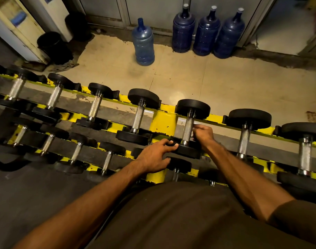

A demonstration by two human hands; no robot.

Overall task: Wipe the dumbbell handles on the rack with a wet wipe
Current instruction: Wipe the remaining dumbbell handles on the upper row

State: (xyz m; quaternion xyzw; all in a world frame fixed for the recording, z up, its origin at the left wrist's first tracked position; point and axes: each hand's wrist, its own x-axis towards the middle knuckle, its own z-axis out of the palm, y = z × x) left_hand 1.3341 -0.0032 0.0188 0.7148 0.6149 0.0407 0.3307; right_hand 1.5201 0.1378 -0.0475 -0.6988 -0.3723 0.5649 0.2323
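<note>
Whether a wipe sat inside the right hand (203, 133) could not be made out, its fingers clenched against the knurled steel handle (187, 129) of a black-headed dumbbell (192, 108) on the upper tier of the yellow rack (163, 121); the left hand (153, 157) rested released fingers on that dumbbell's near head

2 forearms extended forward. Left hand (154, 155) palm down, fingers spread and fairly straight. Right hand (203, 133) fingers curled onto dumbbell handle (187, 131).
</note>
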